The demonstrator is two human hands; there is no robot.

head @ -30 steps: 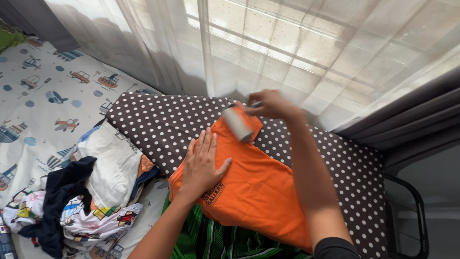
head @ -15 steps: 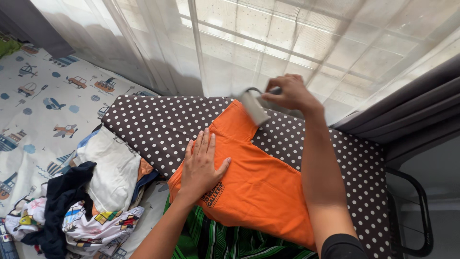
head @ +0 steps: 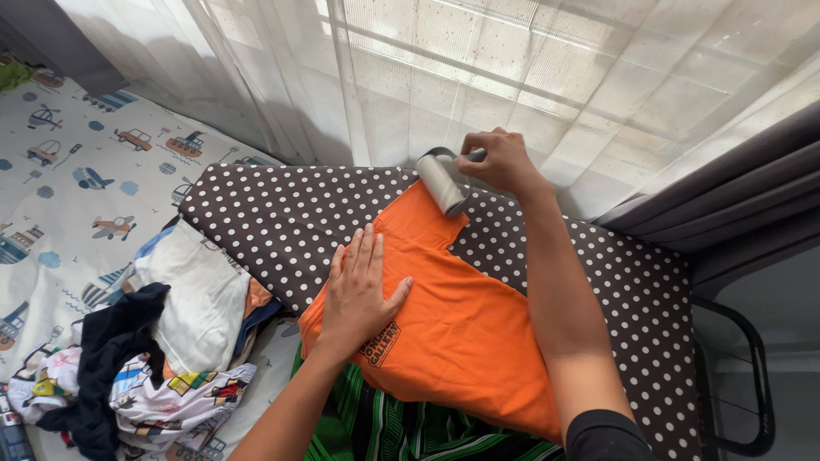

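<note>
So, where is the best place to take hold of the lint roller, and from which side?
Take the lint roller by its handle, where the right hand holds it now, coming from the far right side. The sticky drum lies low on the orange shirt, so only the handle is free and safe for a grip.

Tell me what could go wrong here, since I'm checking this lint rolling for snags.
The lint roller sits at the far edge of the orange shirt, so it may slip onto the dotted board cover. The left hand pins only the near side; cloth by the roller could bunch. The shirt's lower edge overhangs the board, so a hard stroke by the right hand might drag it.
</note>
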